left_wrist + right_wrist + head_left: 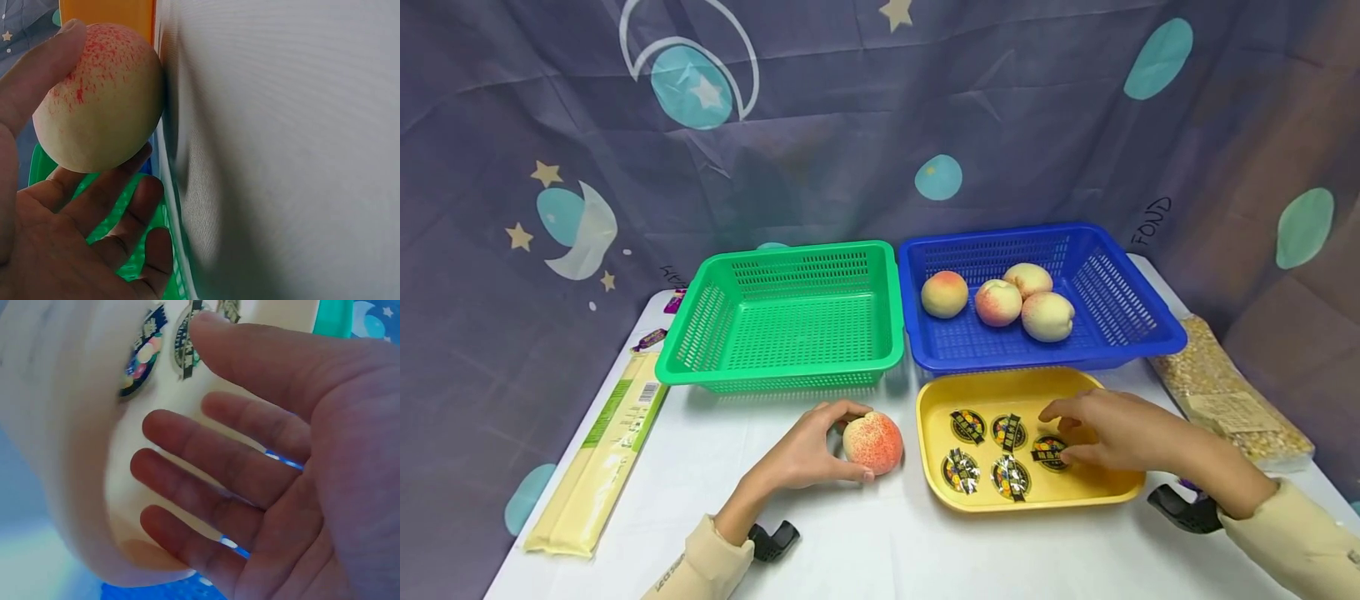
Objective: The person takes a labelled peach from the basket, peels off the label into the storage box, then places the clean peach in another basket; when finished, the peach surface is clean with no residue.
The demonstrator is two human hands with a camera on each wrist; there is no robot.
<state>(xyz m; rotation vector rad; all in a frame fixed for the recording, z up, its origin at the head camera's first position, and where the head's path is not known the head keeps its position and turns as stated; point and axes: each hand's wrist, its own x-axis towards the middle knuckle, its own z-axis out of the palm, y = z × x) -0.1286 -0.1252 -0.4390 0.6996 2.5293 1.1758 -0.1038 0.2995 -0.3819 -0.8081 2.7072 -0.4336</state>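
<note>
A peach (872,443), pale with a red-speckled side, is at the table's middle front. My left hand (811,450) holds it between thumb and fingers; in the left wrist view the thumb (47,72) lies against its speckled side. My right hand (1116,433) hovers inside the yellow tray (936,492), fingers apart and loosely bent, with nothing between them in the right wrist view. Under its fingertips lies a round black label (1049,452) with a fruit picture. Several similar labels (967,426) lie in the tray to its left.
A green basket (891,350) stands behind the left hand. Beside it, a blue basket (1120,346) contains several peaches (1047,317). A long pale packet (598,454) lies at the left, a bag of yellow grains (1232,396) at the right. A patterned curtain (850,108) hangs behind.
</note>
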